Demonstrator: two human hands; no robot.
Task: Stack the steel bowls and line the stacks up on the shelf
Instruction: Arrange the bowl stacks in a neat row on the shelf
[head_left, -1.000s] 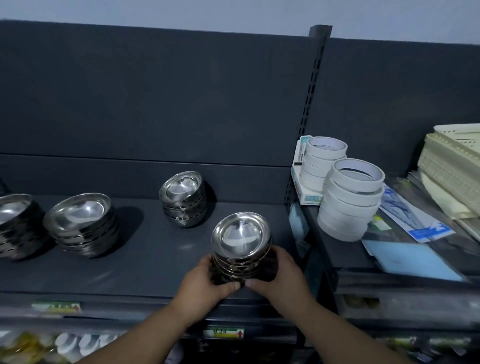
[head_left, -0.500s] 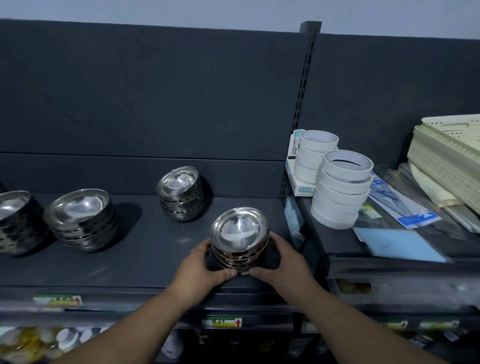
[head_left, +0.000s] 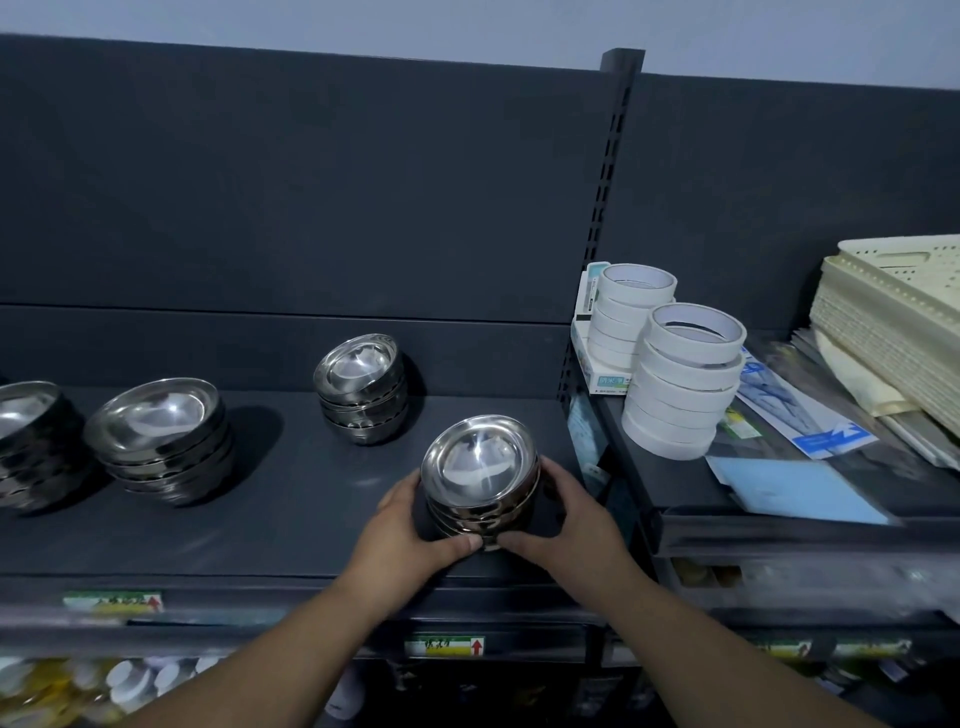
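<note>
Two hands clasp the steel bowl stack (head_left: 480, 478) at the shelf (head_left: 291, 525) front.
Its base hides behind the thumbs, and the leftmost stack (head_left: 26, 441) is cut off by the frame edge. The left hand (head_left: 410, 535) and right hand (head_left: 571, 525) curl round the steel bowl stack from either side.

This is a shop. Dark metal shelving (head_left: 291, 519) with a slotted upright post (head_left: 608, 171) fills the frame, and price labels (head_left: 444, 646) line the shelf edge along the bottom. Identical goods stand in stacks: steel bowls (head_left: 156, 431) at centre left, tape rolls (head_left: 685, 384) and cream plastic baskets (head_left: 893, 317) at right.
</note>
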